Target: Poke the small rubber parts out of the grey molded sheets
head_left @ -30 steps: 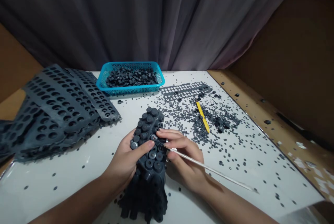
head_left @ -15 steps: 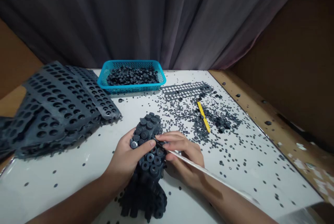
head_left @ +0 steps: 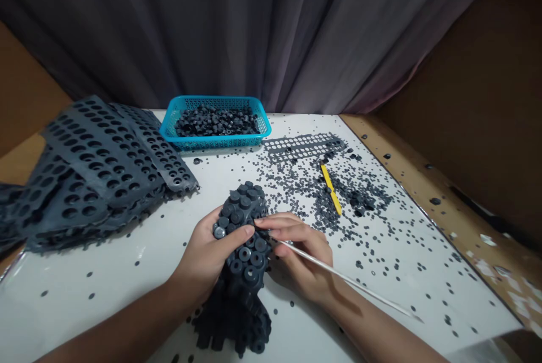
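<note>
My left hand (head_left: pixel 202 256) grips a dark grey rubber mat (head_left: pixel 244 256) studded with round rubber pegs, some with shiny metal centres, and its lower end hangs in a dark tangle below the hand. My right hand (head_left: pixel 301 256) holds a thin white stick (head_left: pixel 345 279) between its fingers. The stick's tip sits at the mat's right side, partly hidden by my fingers, and its far end reaches toward the table's lower right. The right fingertips rest against the mat's edge.
A blue plastic basket (head_left: pixel 215 124) of dark rubber pieces stands at the back. A stack of perforated rubber mats (head_left: pixel 99 168) lies on the left. A perforated strip (head_left: pixel 302 147), a yellow stick (head_left: pixel 330 189) and many scattered small dark rings cover the white table (head_left: pixel 105 309).
The white stick's tip has drawn back rightward from among the pegs. The mat sits slightly lower and turned in my left hand.
</note>
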A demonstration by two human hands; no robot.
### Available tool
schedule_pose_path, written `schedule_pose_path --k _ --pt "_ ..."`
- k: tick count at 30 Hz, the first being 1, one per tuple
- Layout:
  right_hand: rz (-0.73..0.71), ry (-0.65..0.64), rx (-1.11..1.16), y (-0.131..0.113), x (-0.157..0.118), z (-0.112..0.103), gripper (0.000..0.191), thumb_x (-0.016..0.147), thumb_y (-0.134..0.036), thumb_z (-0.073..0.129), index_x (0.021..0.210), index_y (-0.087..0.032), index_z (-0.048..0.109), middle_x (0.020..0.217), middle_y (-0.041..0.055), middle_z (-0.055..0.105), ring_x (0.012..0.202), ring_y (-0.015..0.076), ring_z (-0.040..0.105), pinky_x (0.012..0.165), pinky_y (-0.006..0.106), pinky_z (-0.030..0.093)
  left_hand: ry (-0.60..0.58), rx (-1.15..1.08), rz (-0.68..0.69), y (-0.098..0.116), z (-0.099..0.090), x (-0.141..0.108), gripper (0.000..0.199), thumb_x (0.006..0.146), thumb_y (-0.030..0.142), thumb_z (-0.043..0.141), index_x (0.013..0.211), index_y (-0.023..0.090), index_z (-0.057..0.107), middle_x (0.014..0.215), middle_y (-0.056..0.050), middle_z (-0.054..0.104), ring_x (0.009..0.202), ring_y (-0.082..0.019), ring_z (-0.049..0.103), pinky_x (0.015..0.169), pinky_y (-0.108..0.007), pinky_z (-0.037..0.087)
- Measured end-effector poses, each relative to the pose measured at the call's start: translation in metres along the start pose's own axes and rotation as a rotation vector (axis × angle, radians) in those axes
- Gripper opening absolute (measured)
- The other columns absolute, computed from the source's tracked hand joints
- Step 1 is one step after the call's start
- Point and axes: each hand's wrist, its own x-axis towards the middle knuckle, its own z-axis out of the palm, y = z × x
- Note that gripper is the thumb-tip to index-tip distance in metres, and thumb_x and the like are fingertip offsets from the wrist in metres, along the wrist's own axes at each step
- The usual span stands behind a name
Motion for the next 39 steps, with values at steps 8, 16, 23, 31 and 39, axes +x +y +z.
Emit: schedule_pose_path --k 8,16,23,31,39 --pt "-0.078 -0.001 -0.036 0.003 0.000 0.000 0.018 0.092 -0.024 0.053 0.109 -0.024 0.059 0.107 0.0100 0.071 0.097 0.0222 0.067 0.083 0.044 0.053 -0.016 0.034 0.023 -0.003 -0.003 0.002 0.035 0.065 0.031 0.081 0.094 0.018 0.065 0.089 -0.005 0.074 0.076 -0.019 0.069 0.066 -0.024 0.055" --pt "-0.072 -0.038 -0.108 0.003 -0.004 -0.002 0.023 0.094 -0.024 0.049 0.116 -0.027 0.056 0.116 0.0098 0.067 0.103 0.0222 0.065 0.082 0.043 0.054 -0.049 0.102 0.083 -0.002 -0.004 0.000 0.029 0.070 0.032 0.078 0.094 0.021 0.066 0.083 0.000 0.073 0.073 -0.016 0.068 0.067 -0.023 0.054" --pt "0.350 0.295 0.291 -0.004 0.000 0.005 0.008 0.090 -0.033 0.057 0.092 -0.027 0.062 0.101 0.0022 0.071 0.100 0.0176 0.066 0.090 0.038 0.052 0.088 0.018 0.155 0.003 0.000 0.003 0.046 0.071 0.037 0.077 0.113 0.025 0.061 0.107 -0.005 0.070 0.097 -0.022 0.067 0.083 -0.028 0.053" --pt "0.605 0.244 0.642 -0.010 0.008 0.005 0.019 0.082 -0.043 0.066 0.082 -0.026 0.058 0.091 -0.0001 0.073 0.093 0.0153 0.069 0.080 0.028 0.055 -0.133 -0.064 0.021 0.004 -0.002 0.001 0.078 0.056 0.022 0.085 0.124 0.023 0.046 0.106 -0.010 0.069 0.097 -0.030 0.066 0.079 -0.035 0.054" --pt "0.527 0.240 0.552 0.003 0.006 0.001 0.015 0.085 -0.040 0.063 0.086 -0.025 0.059 0.092 0.0020 0.074 0.095 0.0181 0.069 0.088 0.034 0.055 -0.147 0.093 0.070 0.005 -0.001 -0.002 0.073 0.054 0.015 0.081 0.118 0.024 0.048 0.108 -0.008 0.067 0.099 -0.028 0.064 0.079 -0.034 0.052"
